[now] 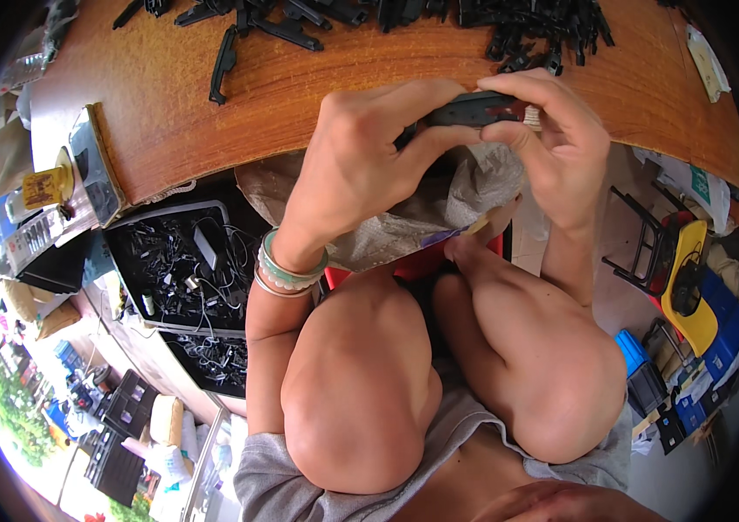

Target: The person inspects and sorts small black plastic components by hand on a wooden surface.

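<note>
Steadily gripped near the upper centre of the frame is a dark, slim piece (pixel 472 110): the left hand (pixel 356 157) pinches its left part, the right hand (pixel 565 139) its right end. Light, balanced fingertip pressure would probably control it best. Below hangs a pale sack (pixel 465 190); black parts (pixel 543 26) lie along the top on a wooden table (pixel 143 96).

Fingers (pixel 517 84) are hiding portions of the black part (pixel 465 110)! Up top, the picture's edge slices the dark pile (pixel 552 24); lower left, tiny bits (pixel 156 265) are too small to tell.
</note>
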The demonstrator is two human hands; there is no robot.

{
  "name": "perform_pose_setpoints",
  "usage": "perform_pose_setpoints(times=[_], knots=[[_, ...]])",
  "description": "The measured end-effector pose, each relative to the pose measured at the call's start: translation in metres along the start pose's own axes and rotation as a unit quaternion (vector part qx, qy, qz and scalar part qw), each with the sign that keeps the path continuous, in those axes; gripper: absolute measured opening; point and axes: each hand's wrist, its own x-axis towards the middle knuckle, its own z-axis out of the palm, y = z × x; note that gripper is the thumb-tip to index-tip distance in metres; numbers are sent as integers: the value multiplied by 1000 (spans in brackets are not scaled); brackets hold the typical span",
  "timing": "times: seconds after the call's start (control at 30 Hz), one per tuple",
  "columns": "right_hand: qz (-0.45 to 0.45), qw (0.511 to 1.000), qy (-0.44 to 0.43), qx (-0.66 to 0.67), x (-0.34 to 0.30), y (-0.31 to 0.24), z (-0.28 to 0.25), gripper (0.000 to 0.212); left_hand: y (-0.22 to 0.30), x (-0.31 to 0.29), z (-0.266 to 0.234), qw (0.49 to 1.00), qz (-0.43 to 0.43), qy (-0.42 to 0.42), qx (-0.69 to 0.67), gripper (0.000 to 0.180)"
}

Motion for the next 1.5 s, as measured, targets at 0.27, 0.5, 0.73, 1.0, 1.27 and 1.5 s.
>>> perform_pose_setpoints(times=[0.27,0.5,0.73,1.0,1.27,1.5], knots=[[46,996,-75,-14,11,8,-13,20,-31,8,-45,978,-107,153,90,9],[-142,890,73,-428,52,39,-33,18,-60,13,-53,927,18,141,347,18],[-30,952,43,-302,46,42,-34,20,-58,9,-50,924,89,179,327,15],[41,990,15,136,24,11,-17,32,-16,11,-8,875,-212,79,-429,23],[57,967,-79,234,14,2,-6,19,-1,13,-3,876,-265,-44,-400,27],[-6,990,15,140,3,10,5,16,-1,3,10,979,-121,13,-161,26]])
